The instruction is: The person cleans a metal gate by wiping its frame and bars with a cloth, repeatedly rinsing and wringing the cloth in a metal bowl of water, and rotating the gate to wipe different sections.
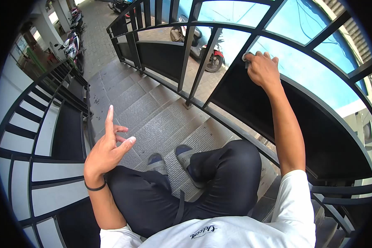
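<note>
My right hand (263, 71) is closed around a small greyish cloth (246, 60), mostly hidden by the fingers. It presses at the upper corner of a black panel (252, 99) in the metal railing on the right, by a slanted bar (252, 41). My left hand (110, 146) hangs in the air above my left knee, touching nothing, its index finger stretched out and the other fingers apart.
Tiled stairs (142, 103) run down ahead, between the right railing and a black railing (33, 159) on the left. My sandalled feet (157, 163) rest on a step. Motorbikes (73, 47) and a scooter (206, 51) stand below, near a blue wall (235, 39).
</note>
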Motion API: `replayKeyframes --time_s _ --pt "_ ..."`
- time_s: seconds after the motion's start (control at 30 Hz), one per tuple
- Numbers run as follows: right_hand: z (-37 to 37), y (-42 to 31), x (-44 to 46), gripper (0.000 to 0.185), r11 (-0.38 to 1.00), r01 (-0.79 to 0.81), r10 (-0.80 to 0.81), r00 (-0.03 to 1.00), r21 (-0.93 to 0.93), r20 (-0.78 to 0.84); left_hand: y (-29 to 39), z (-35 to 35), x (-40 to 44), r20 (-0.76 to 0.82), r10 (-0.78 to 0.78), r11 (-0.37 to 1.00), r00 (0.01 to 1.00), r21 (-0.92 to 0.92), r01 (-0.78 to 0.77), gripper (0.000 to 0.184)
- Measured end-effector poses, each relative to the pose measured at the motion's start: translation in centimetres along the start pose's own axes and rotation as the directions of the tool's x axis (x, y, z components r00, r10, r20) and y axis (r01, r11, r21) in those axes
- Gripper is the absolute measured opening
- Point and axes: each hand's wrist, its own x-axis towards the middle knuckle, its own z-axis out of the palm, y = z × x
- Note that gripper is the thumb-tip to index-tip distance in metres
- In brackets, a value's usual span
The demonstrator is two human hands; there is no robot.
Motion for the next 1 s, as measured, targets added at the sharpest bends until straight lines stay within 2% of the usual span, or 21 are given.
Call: replayKeyframes --time_s 0.07,0.1,0.2,0.3,0.37,0.43,0.5,0.57,0.7,0.77,0.8,0.83,0.9,0.93,1.0 --pt "-0.3 1.0 0.6 0.036 0.990 -0.074 0.076 0.997 -0.119 0.012 0.0 0.7 0.2 0.043 -0.039 0.997 0.998 -0.064 0.042 0.101" --pt "1.6 -1.2 0.2 0.036 0.993 -0.117 0.117 0.993 -0.006 -0.010 0.4 -2.6 -0.5 0.028 -0.041 0.998 0.999 0.057 0.039 0.101" --pt "1.1 -0.7 -0.5 0.036 1.000 -0.010 0.010 0.999 -0.022 -0.032 0.0 -1.1 -0.7 0.009 -0.015 1.000 1.000 -0.005 0.015 0.095" --pt "0.0 -0.3 -0.9 0.036 0.998 -0.044 0.045 0.998 0.042 -0.034 -0.4 -0.6 -0.4 0.002 -0.020 1.000 1.000 0.006 0.020 0.096" --pt "1.1 0.3 -0.2 0.035 0.997 -0.071 0.071 0.994 -0.004 -0.084 -0.1 -0.6 -0.1 0.013 -0.025 1.000 1.000 -0.002 0.025 0.100" --pt "1.1 -0.3 0.4 0.034 0.995 0.000 -0.008 0.997 -0.105 -0.076 -0.2 -0.8 -0.7 0.012 -0.013 1.000 1.000 -0.001 0.013 0.100" --pt "0.8 -1.1 -1.2 0.032 0.999 0.048 -0.049 0.996 -0.024 -0.070 -0.4 -1.1 -0.6 -0.003 0.004 1.000 1.000 -0.018 -0.004 0.100" --pt "1.1 -0.2 -1.0 0.034 1.000 -0.013 0.015 0.992 0.013 -0.127 -0.9 -0.9 -0.6 -0.026 0.018 1.000 0.999 0.017 -0.018 0.100" --pt "1.2 -0.4 -0.4 0.037 0.997 0.003 -0.009 0.998 -0.083 -0.065 -0.4 -1.0 -0.5 0.019 -0.031 0.999 0.999 -0.006 0.031 0.100" --pt "1.4 -0.8 -1.2 0.036 0.998 0.041 -0.045 0.996 -0.055 -0.077 -0.4 -0.9 -0.9 0.018 -0.013 1.000 1.000 0.013 0.013 0.096" --pt "1.3 -0.4 -1.1 0.029 1.000 0.006 -0.002 0.991 0.028 -0.137 -0.4 -0.9 -0.9 0.018 -0.014 1.000 1.000 0.013 0.014 0.096" --pt "1.3 -0.3 -0.5 0.029 1.000 0.002 0.002 0.991 0.027 -0.132 -0.5 -0.9 -0.9 0.003 -0.024 1.000 1.000 0.015 0.024 0.097" --pt "0.9 -0.6 0.4 0.023 0.999 -0.047 0.048 0.999 0.018 -0.023 -0.5 -0.8 -0.7 0.008 -0.017 1.000 1.000 0.021 0.017 0.099" --pt "1.1 -1.7 0.2 0.020 0.997 -0.044 0.040 0.998 -0.071 -0.053 -0.5 -0.9 -0.7 0.004 -0.028 0.999 1.000 0.024 0.028 0.099" --pt "2.7 -2.9 -0.7 0.018 0.988 -0.024 -0.020 0.957 -0.150 -0.289 -0.1 -0.8 -0.8 -0.009 -0.034 0.999 0.999 0.017 0.034 0.098"
